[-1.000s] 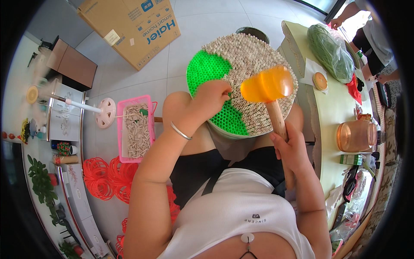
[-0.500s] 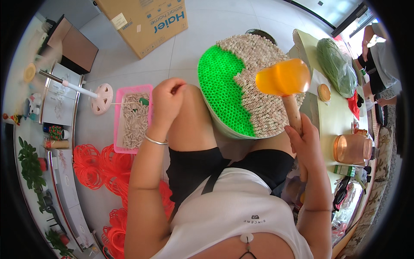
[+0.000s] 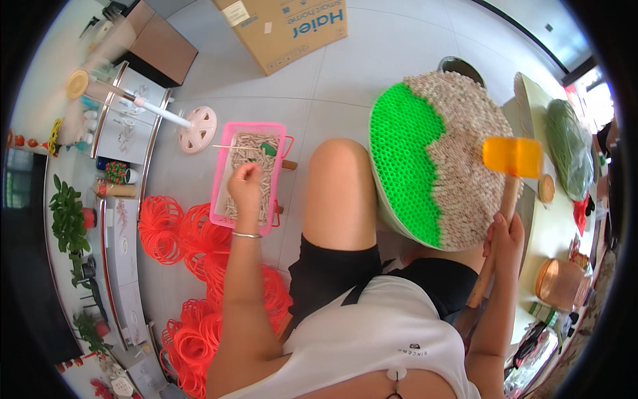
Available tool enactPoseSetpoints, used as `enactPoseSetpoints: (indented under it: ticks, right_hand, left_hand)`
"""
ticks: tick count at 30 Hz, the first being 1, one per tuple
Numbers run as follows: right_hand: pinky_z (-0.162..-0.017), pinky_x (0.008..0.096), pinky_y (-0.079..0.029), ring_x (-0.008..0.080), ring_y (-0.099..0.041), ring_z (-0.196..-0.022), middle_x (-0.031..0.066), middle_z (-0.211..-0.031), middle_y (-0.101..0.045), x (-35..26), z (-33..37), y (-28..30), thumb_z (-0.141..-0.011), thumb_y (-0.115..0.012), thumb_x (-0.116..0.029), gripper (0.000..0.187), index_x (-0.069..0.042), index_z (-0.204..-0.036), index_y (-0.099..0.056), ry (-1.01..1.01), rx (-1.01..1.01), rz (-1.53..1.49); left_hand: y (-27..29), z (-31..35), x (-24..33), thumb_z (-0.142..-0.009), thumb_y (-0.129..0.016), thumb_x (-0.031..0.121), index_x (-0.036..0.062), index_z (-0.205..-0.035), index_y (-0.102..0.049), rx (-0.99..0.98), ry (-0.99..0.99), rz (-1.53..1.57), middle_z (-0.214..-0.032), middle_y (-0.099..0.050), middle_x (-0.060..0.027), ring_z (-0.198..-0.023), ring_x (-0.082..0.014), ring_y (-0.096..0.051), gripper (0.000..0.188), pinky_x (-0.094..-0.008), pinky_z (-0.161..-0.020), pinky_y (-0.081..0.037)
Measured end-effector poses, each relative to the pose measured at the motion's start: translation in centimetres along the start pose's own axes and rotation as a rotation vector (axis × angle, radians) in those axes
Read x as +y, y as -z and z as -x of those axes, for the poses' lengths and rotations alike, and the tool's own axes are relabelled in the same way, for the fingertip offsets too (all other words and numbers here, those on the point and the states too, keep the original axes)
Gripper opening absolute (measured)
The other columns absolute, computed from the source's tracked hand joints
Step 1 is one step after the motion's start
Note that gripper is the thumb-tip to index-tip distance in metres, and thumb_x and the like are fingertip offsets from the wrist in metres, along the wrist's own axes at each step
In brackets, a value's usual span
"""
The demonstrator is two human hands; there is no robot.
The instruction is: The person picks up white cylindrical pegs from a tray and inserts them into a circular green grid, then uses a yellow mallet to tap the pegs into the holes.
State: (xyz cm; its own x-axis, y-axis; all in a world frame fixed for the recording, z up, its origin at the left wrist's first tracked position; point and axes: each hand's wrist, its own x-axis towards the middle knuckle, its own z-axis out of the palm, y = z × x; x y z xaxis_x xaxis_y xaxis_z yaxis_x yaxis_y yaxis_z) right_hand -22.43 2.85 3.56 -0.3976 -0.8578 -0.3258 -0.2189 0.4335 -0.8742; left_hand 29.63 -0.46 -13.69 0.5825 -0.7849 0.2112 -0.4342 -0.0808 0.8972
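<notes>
Over the pink plastic basket my left hand has its fingers curled together; anything in them is hidden. Many short pale wooden pegs lie loose in that basket, with a small green piece among them. My right hand grips the wooden handle of a mallet, whose translucent orange head is raised over the right part of a big round tub. Bright green honeycomb-like tubes fill the tub's left part. Pale peg-like ends pack the right part. The tub leans by my knees.
Red plastic hoop coils lie on the floor at left, near a white-and-pink stand. A cardboard box stands at the back. On the right, a table holds a bagged green bundle and an amber jar.
My left hand has moved from beside my knee to over the pink basket. The mallet stays in my right hand, its head tilted differently. The view has shifted to the left.
</notes>
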Motion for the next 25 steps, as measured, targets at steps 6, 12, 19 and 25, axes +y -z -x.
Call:
enactPoseSetpoints:
  ticks: [6,12,19,25]
  right_hand:
    - [-0.036,0.0245,-0.035,0.0099,-0.041,-0.039,0.0007,-0.062,-0.048,1.8,-1.3,0.3,-0.101,-0.055,-0.016,0.013,-0.008,-0.091,-0.052,0.023,0.013,-0.045]
    - [-0.029,0.0265,-0.033,0.0123,-0.037,-0.033,0.0012,-0.059,-0.044,2.2,-2.2,0.9,-0.101,-0.055,-0.022,0.014,-0.008,-0.1,-0.052,-0.004,0.01,-0.162]
    - [-0.027,0.0267,-0.033,0.0124,-0.036,-0.032,0.0016,-0.06,-0.045,3.3,-3.0,1.5,-0.101,-0.054,-0.024,0.017,-0.007,-0.102,-0.052,0.02,-0.027,-0.236]
    - [-0.027,0.027,-0.034,0.0135,-0.037,-0.032,0.002,-0.06,-0.045,3.5,-3.1,1.7,-0.101,-0.056,-0.026,0.018,-0.008,-0.104,-0.052,0.028,-0.049,-0.256]
  left_hand:
    - [-3.8,5.7,-1.8,-0.083,-0.073,0.005,0.0007,-0.088,-0.071,-0.253,0.045,-0.159,-0.074,-0.069,-0.0092,-0.065,-0.016,-0.065,0.007,-0.0297,-0.063,-0.052]
    - [-6.4,6.5,-3.1,-0.086,-0.074,0.013,0.0001,-0.092,-0.071,-0.367,0.252,0.024,-0.078,-0.07,-0.0099,-0.069,-0.0176,-0.067,0.014,-0.0316,-0.065,-0.053]
    - [-7.6,7.2,-6.0,-0.091,-0.064,0.054,-0.0086,-0.116,-0.059,0.036,1.24,1.334,-0.088,-0.068,-0.0118,-0.07,-0.0199,-0.062,0.068,-0.0271,-0.063,-0.054]
    - [-6.5,7.2,-11.1,-0.087,-0.058,0.071,-0.0129,-0.124,-0.052,0.044,1.016,1.957,-0.104,-0.064,-0.0224,-0.082,-0.0288,-0.065,0.092,-0.0324,-0.069,-0.057]
